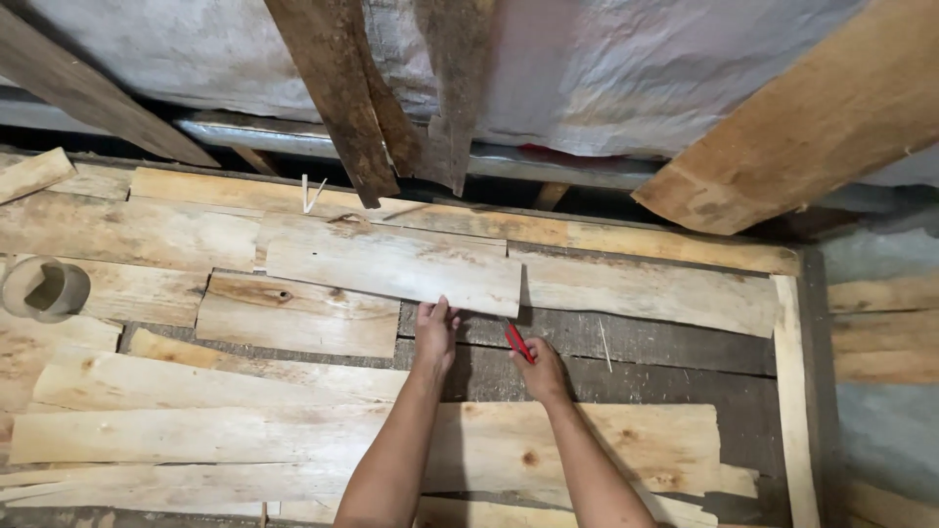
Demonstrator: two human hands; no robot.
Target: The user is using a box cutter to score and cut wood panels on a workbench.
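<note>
My left hand (435, 335) grips the near edge of a pale wooden board (391, 262) that lies flat across the workbench, thumb on top near its right end. My right hand (541, 372) holds a red pencil (517, 342), its tip pointing up toward the board's lower right corner. Both forearms reach in from the bottom of the view. A second pale board (646, 288) lies end to end with the first, to its right.
Several rough pale planks (293, 435) cover the dark bench top (675, 376). A short knotted board (293, 315) lies left of my hands. A roll of tape (46, 288) sits at far left. Weathered planks (333, 93) and a thick beam (812, 122) lean at the back.
</note>
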